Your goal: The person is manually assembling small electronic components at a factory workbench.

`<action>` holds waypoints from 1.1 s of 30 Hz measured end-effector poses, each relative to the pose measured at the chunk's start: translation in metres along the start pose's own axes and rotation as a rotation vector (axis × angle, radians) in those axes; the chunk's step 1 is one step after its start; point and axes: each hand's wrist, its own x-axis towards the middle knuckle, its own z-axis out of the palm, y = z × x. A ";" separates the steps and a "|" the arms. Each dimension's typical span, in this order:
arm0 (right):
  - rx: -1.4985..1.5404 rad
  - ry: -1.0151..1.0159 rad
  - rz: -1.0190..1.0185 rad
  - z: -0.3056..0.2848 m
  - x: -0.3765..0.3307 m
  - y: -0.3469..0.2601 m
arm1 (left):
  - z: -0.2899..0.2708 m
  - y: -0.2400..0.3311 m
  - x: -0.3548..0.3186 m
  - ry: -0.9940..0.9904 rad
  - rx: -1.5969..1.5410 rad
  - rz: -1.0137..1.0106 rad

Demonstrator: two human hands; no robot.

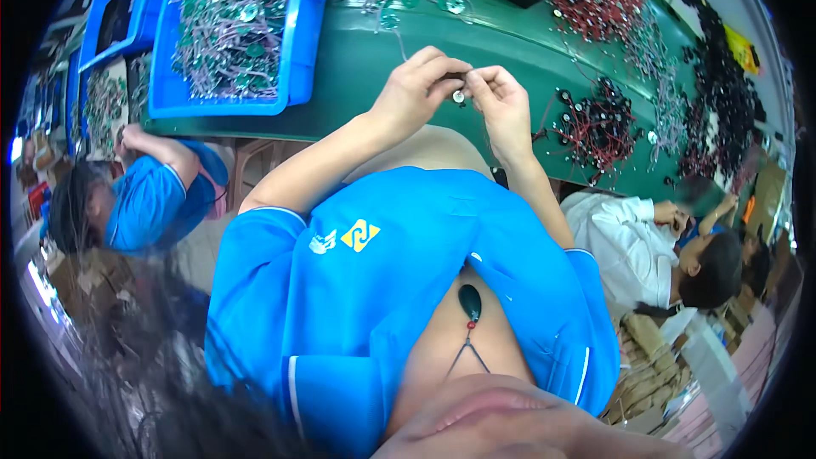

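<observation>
Both hands meet just above the green bench's [357, 76] near edge: left hand [416, 89] and right hand [501, 102] each pinch 1 small round silver disc [458, 96] btwn fingertips, a thin wire hanging off it. 2 blue bins [297, 51] sit to the left w/ too many wired discs to count, plus 2 other people seated, 1 each side.
</observation>
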 end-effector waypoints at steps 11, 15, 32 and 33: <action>-0.765 -0.004 -0.329 0.009 -0.011 -0.001 | -0.006 0.000 -0.016 0.124 0.135 0.079; -0.160 0.051 -0.188 -0.001 -0.001 -0.006 | -0.005 0.001 -0.019 0.079 0.148 0.027; -0.974 0.095 -0.575 -0.002 -0.001 -0.008 | -0.006 0.006 -0.008 0.004 -0.184 -0.188; -0.907 0.099 -0.431 -0.001 -0.001 -0.008 | -0.007 0.004 -0.008 0.026 -0.210 -0.190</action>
